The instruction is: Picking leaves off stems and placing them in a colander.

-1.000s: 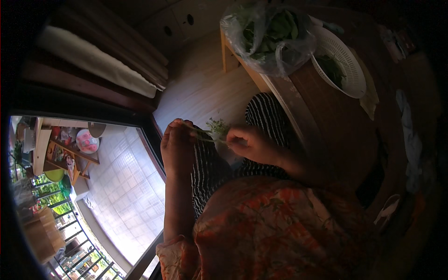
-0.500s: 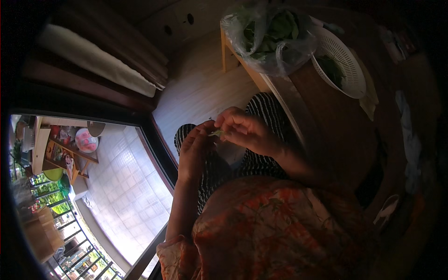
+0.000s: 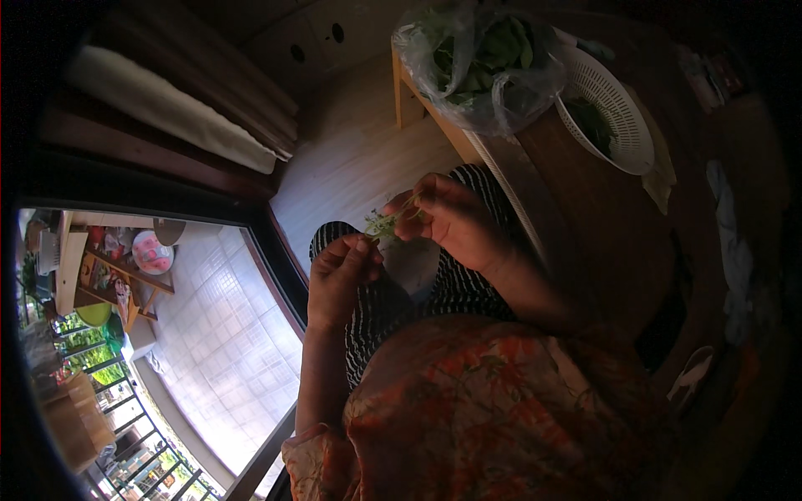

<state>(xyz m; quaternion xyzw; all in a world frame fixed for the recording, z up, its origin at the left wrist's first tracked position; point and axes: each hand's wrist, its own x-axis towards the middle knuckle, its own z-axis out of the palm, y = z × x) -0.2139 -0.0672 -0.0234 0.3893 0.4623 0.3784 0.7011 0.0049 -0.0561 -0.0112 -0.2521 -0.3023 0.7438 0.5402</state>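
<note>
Above my lap, a thin green sprig [image 3: 383, 224] with small leaves or buds stretches between my two hands. The fingertips of my left hand [image 3: 341, 271] pinch its lower end. My right hand [image 3: 458, 219], a little higher and to the right, grips the stem with thumb and fingers. A clear plastic bag [image 3: 501, 104] full of dark green leaves [image 3: 489, 57] rests on the table at the upper right. Beside it a white slotted basket [image 3: 632, 125] holds some greens [image 3: 591, 125].
The wooden table [image 3: 576, 196] runs along my right side. At left, a dark door frame [image 3: 280, 259] borders a bright tiled floor [image 3: 221, 309] with a railing [image 3: 138, 417] beyond. A curtain [image 3: 180, 108] hangs at the upper left. A pale cloth or bag [image 3: 733, 250] lies far right.
My hands have drawn apart, the right moving up and right, the left slightly down. More of the green sprig now shows between them.
</note>
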